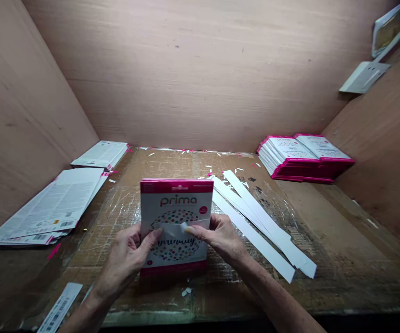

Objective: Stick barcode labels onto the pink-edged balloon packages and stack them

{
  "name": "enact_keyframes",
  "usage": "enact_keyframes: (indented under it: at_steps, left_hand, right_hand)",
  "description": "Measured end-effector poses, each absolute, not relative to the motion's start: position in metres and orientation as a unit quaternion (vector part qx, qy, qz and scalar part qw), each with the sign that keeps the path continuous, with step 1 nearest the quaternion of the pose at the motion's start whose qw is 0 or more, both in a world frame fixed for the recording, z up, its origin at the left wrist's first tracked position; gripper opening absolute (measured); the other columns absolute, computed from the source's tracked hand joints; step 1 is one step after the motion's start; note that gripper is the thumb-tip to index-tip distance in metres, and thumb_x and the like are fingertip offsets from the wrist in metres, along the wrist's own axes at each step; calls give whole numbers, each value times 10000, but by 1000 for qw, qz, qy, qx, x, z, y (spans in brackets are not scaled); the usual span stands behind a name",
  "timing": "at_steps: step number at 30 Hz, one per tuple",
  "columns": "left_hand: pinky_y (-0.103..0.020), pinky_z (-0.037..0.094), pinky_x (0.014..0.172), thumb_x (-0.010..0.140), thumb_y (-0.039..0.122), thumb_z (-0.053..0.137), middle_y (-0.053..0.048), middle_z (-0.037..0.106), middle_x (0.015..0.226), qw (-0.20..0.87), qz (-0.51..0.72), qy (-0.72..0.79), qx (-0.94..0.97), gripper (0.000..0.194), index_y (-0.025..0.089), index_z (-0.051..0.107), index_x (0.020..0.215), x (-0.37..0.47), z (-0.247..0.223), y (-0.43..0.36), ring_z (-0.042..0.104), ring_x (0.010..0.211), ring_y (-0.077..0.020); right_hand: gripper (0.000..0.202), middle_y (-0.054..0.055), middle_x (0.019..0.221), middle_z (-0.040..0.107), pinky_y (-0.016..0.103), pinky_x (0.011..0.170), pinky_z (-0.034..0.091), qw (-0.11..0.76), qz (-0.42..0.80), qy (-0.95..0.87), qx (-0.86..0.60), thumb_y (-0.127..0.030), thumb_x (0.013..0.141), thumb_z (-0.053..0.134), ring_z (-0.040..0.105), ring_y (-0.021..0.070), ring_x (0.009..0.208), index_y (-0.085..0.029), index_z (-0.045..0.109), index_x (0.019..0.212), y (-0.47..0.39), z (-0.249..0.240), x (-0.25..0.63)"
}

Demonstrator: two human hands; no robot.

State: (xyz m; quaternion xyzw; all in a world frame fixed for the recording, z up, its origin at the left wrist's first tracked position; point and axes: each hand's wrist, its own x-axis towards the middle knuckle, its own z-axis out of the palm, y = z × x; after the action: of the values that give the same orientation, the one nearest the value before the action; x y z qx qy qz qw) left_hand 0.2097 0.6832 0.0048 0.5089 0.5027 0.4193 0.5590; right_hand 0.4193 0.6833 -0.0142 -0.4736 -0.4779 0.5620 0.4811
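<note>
Upright on the table stands a bundle of pink-and-white printed packets (177, 194), marked "prima", its front facing me. A white paper strip (172, 229) runs across the middle of the front packet, covering part of the printed dots. My left hand (130, 249) grips the left edge, its thumb pressed on the strip. On the right side my right hand (221, 236) is closed around the bundle, thumb on the strip where a flap of it lifts a little. Fingers behind the packets are hidden. Several loose white paper strips (255, 231) lie fanned out to the right.
Stacked pink-and-white packets (300, 157) stand at the back right. Printed white sheets or packets (61, 199) lie in piles along the left wall. A barcode label strip (61, 307) is at the front left. Paper scraps dot the cardboard-covered table (144, 166); wooden panels (200, 83) enclose it.
</note>
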Motion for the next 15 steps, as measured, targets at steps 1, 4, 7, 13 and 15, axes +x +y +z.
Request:
enact_keyframes:
  at_steps: [1, 4, 7, 13, 15]
  left_hand:
    - [-259, 573, 557, 723, 448, 756, -30, 753, 724, 557, 420, 500, 513, 318, 150, 705, 824, 214, 7, 682, 689, 640, -204]
    - [-265, 566, 583, 722, 434, 765, -33, 754, 745, 579, 422, 477, 510, 302, 159, 716, 836, 222, 12, 680, 690, 664, -208]
    - [-310, 574, 655, 671, 556, 759, -80, 766, 824, 684, 415, 388, 457, 447, 155, 736, 867, 222, 13, 678, 711, 755, -260]
    - [-412, 589, 713, 652, 627, 730, -136, 768, 766, 824, 396, 326, 240, 532, 133, 749, 846, 229, 2, 673, 728, 805, -327]
    - [-408, 595, 686, 658, 507, 790, -121, 774, 751, 774, 452, 370, 244, 420, 129, 745, 835, 233, 1, 674, 733, 759, -318]
  right_hand:
    - [349, 76, 827, 753, 334, 666, 559, 476, 579, -463, -473, -395, 613, 836, 692, 207, 708, -136, 751, 830, 683, -14, 420]
    - [299, 60, 824, 757, 319, 675, 566, 492, 590, -453, -452, -361, 612, 847, 696, 197, 711, -159, 762, 816, 682, -11, 426]
    - [238, 46, 876, 759, 337, 729, 575, 534, 583, -467, -395, -331, 665, 823, 704, 215, 794, -196, 769, 854, 680, -7, 437]
    - [268, 82, 952, 750, 365, 749, 581, 524, 623, -452, -363, -336, 723, 787, 708, 255, 854, -173, 752, 934, 674, -15, 442]
    - [295, 95, 940, 751, 379, 742, 586, 522, 640, -422, -375, -336, 716, 793, 715, 258, 818, -154, 744, 942, 674, -20, 438]
